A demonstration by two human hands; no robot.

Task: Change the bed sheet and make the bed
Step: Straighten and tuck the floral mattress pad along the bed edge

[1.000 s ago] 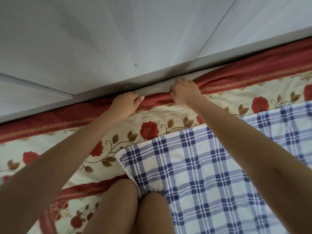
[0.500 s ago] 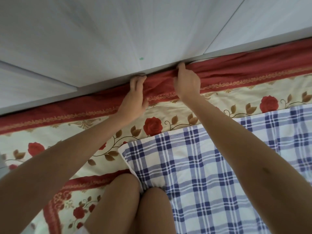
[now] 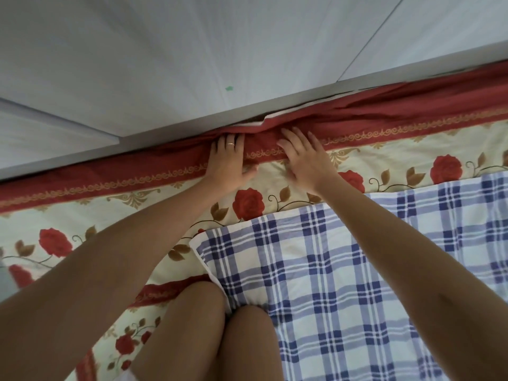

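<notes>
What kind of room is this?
Most likely a bedroom: a rose-patterned sheet spread up against a white wall, a blue checked blanket on it, and the left hand and right hand pressing the sheet's red edge there.

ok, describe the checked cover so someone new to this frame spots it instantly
The bed is covered by a cream sheet printed with red roses, running up to the white wall. On its right half, beside the person's knees, lies the checked cover. It alone is blue-and-white plaid; the sheet around it is floral.
</notes>
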